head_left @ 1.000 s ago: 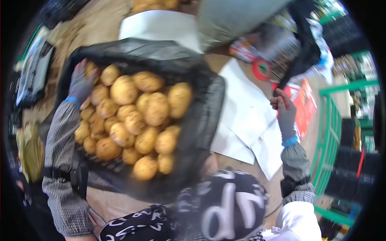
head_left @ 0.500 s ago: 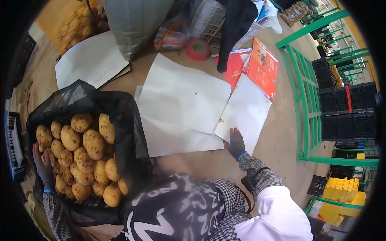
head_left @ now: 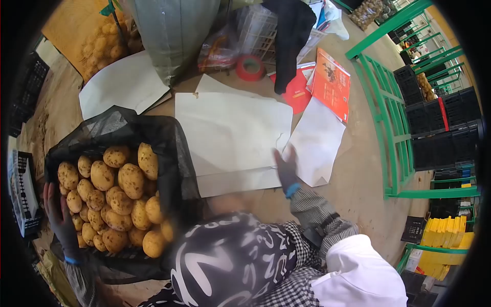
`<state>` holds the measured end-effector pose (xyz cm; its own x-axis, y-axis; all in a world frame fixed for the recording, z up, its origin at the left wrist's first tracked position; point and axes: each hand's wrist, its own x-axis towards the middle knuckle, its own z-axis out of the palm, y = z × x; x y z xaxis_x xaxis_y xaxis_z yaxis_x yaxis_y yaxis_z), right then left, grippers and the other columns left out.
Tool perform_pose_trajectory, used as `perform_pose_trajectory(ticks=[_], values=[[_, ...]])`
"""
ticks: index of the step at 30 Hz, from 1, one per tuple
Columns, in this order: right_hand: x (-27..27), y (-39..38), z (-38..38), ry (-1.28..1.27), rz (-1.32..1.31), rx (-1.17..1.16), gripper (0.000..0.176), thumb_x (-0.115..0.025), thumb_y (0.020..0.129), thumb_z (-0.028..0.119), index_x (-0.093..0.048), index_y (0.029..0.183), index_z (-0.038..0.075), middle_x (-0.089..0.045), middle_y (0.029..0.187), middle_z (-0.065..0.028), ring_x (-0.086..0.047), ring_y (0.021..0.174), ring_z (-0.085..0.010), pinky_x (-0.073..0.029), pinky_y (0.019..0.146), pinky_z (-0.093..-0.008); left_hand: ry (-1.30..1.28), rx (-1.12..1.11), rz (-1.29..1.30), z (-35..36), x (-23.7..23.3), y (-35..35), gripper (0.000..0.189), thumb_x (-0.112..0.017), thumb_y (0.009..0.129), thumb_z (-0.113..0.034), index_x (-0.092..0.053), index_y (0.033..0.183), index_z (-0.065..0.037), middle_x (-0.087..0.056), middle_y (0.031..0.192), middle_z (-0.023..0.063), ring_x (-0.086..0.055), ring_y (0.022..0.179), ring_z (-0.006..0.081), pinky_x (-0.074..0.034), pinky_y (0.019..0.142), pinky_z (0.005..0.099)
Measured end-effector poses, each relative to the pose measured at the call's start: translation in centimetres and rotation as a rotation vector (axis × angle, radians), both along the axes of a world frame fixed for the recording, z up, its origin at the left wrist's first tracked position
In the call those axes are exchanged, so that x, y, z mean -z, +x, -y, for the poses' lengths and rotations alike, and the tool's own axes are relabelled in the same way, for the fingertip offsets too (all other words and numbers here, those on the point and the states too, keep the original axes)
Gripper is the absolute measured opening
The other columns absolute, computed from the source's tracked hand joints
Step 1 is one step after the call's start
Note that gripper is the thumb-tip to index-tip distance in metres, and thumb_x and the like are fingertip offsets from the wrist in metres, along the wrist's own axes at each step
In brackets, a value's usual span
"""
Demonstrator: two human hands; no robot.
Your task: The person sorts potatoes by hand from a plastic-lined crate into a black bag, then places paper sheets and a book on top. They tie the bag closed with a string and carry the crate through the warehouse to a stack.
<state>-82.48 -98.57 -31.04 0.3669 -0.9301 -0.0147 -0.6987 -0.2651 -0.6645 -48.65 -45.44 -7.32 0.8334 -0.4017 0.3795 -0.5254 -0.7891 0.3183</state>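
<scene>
Fig. Head view, person crouched over floor (head_left: 358, 179); both hands gloved.

(a) Right hand (head_left: 286, 166): grip wide open, fingers spread flat, nothing clasped. It lies at the lower-right corner of the large white sheet (head_left: 230, 128), just beside a second white sheet (head_left: 317, 140). Hand is motion-blurred, so exact contact w/ the paper is unclear.

(b) Left hand (head_left: 59, 215): pressed to the left side of the crate (head_left: 123, 253), touching the outer potatoes (head_left: 117, 199). Whether the fingers hook the rim cannot be told.

Technique (judgement): to lift one sheet cleanly, slide flat fingertips to the free corner, pinch only the top layer and peel low and slow. The sheets overlap, so two may come up together. The left hand should steady the crate, since the load is heaped near the rim.

Appearance: the sheets are plain white, thin and lightly creased, w/ a small tear at the right edge of the large one and a layer beneath showing along the bottom. The potatoes are yellow-brown and dusty, piled in black mesh liner (head_left: 153, 133).

Bkgd: third white sheet (head_left: 123, 84), red tape roll (head_left: 249, 66), orange booklet (head_left: 332, 82), green rail (head_left: 381, 117).
</scene>
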Motion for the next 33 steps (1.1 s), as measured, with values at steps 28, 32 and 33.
perform_pose_trajectory(ticks=[28,32,33], values=[[1.4,-19.7,8.8,0.121,-0.372,0.723,0.064,-0.075,0.078,0.038,-0.055,0.122,-0.004,-0.064,0.114,-0.0170,-0.061,0.106,-0.0307,-0.052,0.087,-0.0401,-0.054,0.091,-0.189,-2.7,0.6,0.3,0.034,-0.045,0.097,-0.004,-0.051,0.130,0.001,-0.047,0.139,0.0150,-0.043,0.130,0.0264,-0.034,0.109,0.0360],[12.1,-24.3,12.1,0.735,0.317,0.105,0.023,-0.065,0.087,0.021,-0.060,0.098,0.001,-0.066,0.093,-0.0106,-0.065,0.085,-0.0240,-0.055,0.074,-0.0366,-0.011,0.089,-0.198,2.0,-0.8,1.3,0.032,-0.043,0.099,-0.007,-0.052,0.128,0.004,-0.047,0.138,0.0157,-0.044,0.129,0.0261,-0.034,0.108,0.0350],[9.1,-20.9,9.6,1.062,0.783,0.246,0.014,-0.062,0.090,0.017,-0.059,0.093,0.004,-0.065,0.090,-0.0092,-0.064,0.082,-0.0221,-0.056,0.072,-0.0354,0.006,0.096,-0.174,4.5,-1.9,0.9,0.032,-0.045,0.098,-0.007,-0.052,0.128,0.004,-0.048,0.136,0.0164,-0.045,0.128,0.0265,-0.034,0.108,0.0349]])
